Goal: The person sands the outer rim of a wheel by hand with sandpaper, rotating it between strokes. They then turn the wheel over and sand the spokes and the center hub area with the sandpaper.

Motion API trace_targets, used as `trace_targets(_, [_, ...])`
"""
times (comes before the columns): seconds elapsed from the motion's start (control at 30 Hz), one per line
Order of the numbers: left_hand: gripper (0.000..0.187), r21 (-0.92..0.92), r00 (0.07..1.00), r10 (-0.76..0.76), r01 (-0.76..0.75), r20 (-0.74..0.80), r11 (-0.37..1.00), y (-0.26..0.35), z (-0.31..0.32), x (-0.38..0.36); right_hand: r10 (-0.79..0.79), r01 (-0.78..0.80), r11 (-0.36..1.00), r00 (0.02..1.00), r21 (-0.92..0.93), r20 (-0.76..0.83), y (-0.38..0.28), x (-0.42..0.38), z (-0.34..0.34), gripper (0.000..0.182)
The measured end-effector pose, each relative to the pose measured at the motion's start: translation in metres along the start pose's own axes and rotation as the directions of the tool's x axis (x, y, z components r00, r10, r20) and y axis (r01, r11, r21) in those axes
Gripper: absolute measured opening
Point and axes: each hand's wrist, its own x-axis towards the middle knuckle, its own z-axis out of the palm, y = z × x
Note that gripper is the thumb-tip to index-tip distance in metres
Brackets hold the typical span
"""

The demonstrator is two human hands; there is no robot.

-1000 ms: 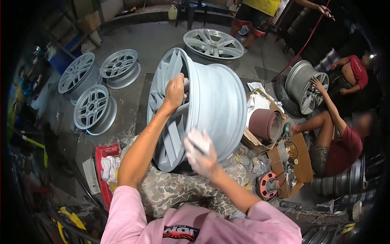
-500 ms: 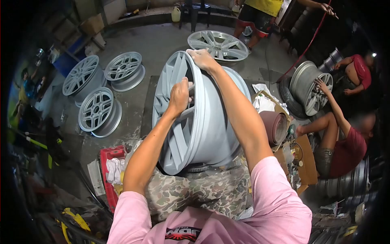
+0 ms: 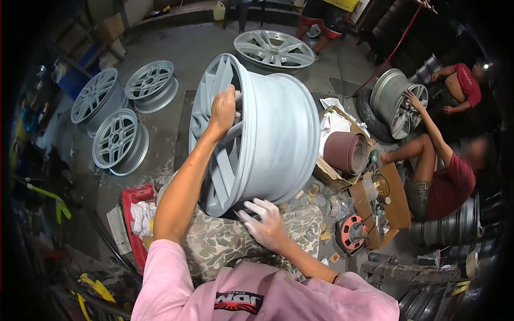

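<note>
A large grey wheel rim [image 3: 278,128] stands on edge in front of me, its spoked face turned to the left. My left hand [image 3: 224,111] is wrapped round one of its spokes near the outer lip. Down by the lower edge of the rim is my right hand [image 3: 265,224], its fingers spread and whitened with dust, the fingertips right at the lip. Beneath that hand, camouflage cloth [image 3: 278,243] covers my lap.
Several grey wheel rims [image 3: 115,140] lie on the floor at left, another rim [image 3: 274,49] beyond mine. To the right sit a brown abrasive roll [image 3: 345,151], a cardboard box [image 3: 395,198] and a red-black reel [image 3: 352,234]. A co-worker [image 3: 444,182] touches another wheel. A red case [image 3: 131,214] lies left.
My right hand has come off the top of the wheel rim and moved down to its lower edge. My left hand keeps its hold on the spoke. The view has shifted slightly.
</note>
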Motion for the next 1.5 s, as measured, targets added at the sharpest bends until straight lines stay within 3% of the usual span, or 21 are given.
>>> trace_targets(0.07, [0.067,-0.013,1.0,0.023,-0.023,0.006,1.0,-0.005,-0.006,0.006,0.199,-0.199,0.98,0.98,-0.018,0.022,0.01,-0.023,-0.016,0.029])
trace_targets(0.1, [0.063,0.075,0.999,0.042,-0.044,0.03,0.996,-0.018,-0.012,0.011,0.34,-0.345,0.938,0.934,-0.027,-0.107,0.015,-0.027,-0.029,0.026])
trace_targets(0.13, [0.059,0.159,0.997,0.057,-0.066,0.058,0.985,-0.011,-0.015,0.009,0.468,-0.484,0.875,0.853,-0.018,-0.233,0.021,-0.03,-0.043,0.026])
trace_targets(0.2, [0.051,0.19,0.997,-0.055,0.045,0.047,0.981,-0.007,-0.025,0.008,0.697,-0.616,0.71,0.549,0.341,-0.461,0.047,-0.027,-0.062,0.034])
trace_targets(0.27, [0.047,0.02,0.988,0.11,-0.109,-0.108,0.994,-0.021,-0.042,0.015,0.8,-0.721,0.597,0.501,0.351,-0.331,0.088,-0.066,-0.071,0.035])
trace_targets(0.33, [0.041,0.075,0.991,0.065,-0.057,-0.114,0.996,-0.029,-0.072,0.015,0.884,-0.815,0.468,0.424,0.341,-0.199,0.099,-0.083,-0.057,0.037])
trace_targets(0.4, [0.037,0.328,0.998,0.061,-0.051,-0.018,0.943,-0.065,-0.101,0.012,0.973,-0.917,0.22,0.231,0.333,-0.005,0.092,-0.085,-0.033,0.043])
trace_targets(0.43, [0.035,0.422,0.999,-0.01,-0.012,0.05,0.907,-0.092,-0.117,0.007,0.941,-0.859,0.318,0.338,0.401,-0.022,0.089,-0.093,-0.012,0.047])
trace_targets(0.53, [0.027,0.791,0.902,-0.321,-0.037,0.29,0.611,-0.133,-0.148,-0.025,0.942,-0.754,0.243,0.332,0.61,0.035,0.076,-0.102,0.044,0.048])
trace_targets(0.6, [0.036,0.84,0.712,-0.604,0.037,0.358,0.541,-0.149,-0.158,-0.056,0.951,-0.738,0.162,0.295,0.656,0.098,0.073,-0.105,0.056,0.048])
trace_targets(0.73, [0.054,0.735,0.367,-0.756,0.23,0.542,0.638,-0.17,-0.146,-0.104,0.958,-0.691,0.192,0.285,0.696,0.019,0.061,-0.078,0.048,0.042])
trace_targets(0.8, [0.055,0.809,0.409,-0.797,0.198,0.445,0.554,-0.159,-0.133,-0.126,0.921,-0.776,0.21,0.362,0.595,0.146,0.072,-0.086,0.054,0.039])
trace_targets(0.87, [0.058,0.496,0.559,-0.658,0.436,0.505,0.751,-0.226,-0.139,-0.161,0.923,-0.778,0.238,0.368,0.582,0.115,0.075,-0.09,0.063,0.035])
trace_targets(0.9, [0.055,0.418,0.598,-0.65,0.498,0.47,0.76,-0.205,-0.13,-0.169,0.922,-0.742,0.26,0.381,0.617,0.07,0.071,-0.085,0.064,0.034])
trace_targets(0.93, [0.051,0.459,0.694,-0.585,0.395,0.418,0.796,-0.249,-0.132,-0.183,0.919,-0.703,0.285,0.393,0.652,0.022,0.068,-0.079,0.063,0.034])
trace_targets(1.0, [0.047,0.649,0.828,-0.551,0.363,0.103,0.668,-0.235,-0.111,-0.195,0.93,-0.673,0.239,0.367,0.7,0.036,0.065,-0.075,0.058,0.033])
trace_targets(1.1, [0.045,0.696,0.787,-0.615,0.411,0.056,0.589,-0.19,-0.1,-0.185,0.944,-0.759,0.124,0.289,0.639,0.161,0.075,-0.087,0.057,0.033])
trace_targets(1.27, [0.043,0.7,0.761,-0.633,0.373,0.144,0.608,-0.113,-0.087,-0.181,0.886,-0.772,0.458,0.437,0.441,-0.155,0.106,-0.065,0.01,0.044])
trace_targets(1.33, [0.04,0.541,0.712,-0.651,0.449,0.264,0.711,-0.064,-0.075,-0.172,0.897,-0.865,0.396,0.436,0.308,0.072,0.134,-0.039,-0.047,0.05])
trace_targets(1.4, [0.043,0.292,0.594,-0.734,0.675,0.331,0.678,-0.032,-0.062,-0.156,0.89,-0.819,0.324,0.433,0.473,0.14,0.155,-0.002,-0.078,0.051])
trace_targets(1.5, [0.048,0.337,0.536,-0.783,0.708,0.315,0.62,-0.022,-0.054,-0.139,0.832,-0.787,0.415,0.531,0.456,0.16,0.186,0.029,-0.098,0.048])
